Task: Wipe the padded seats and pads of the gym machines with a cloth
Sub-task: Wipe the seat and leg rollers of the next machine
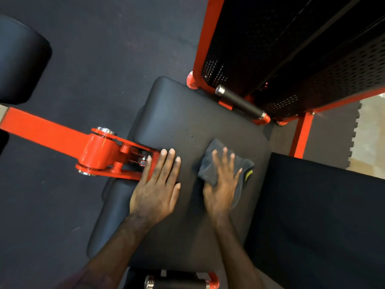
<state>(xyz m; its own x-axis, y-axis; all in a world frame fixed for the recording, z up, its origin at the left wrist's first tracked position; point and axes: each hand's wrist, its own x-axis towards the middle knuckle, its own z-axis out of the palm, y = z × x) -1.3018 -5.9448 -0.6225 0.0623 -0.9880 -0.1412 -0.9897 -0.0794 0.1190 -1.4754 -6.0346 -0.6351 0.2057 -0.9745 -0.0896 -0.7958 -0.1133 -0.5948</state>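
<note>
Both our hands lie flat on the padded seat (187,113), left hand (157,184) bare at nine o'clock, right hand (221,184) pressing the soft, limp grey cloth (214,155) at three o'clock, which we judge handles best under a spread palm.
</note>
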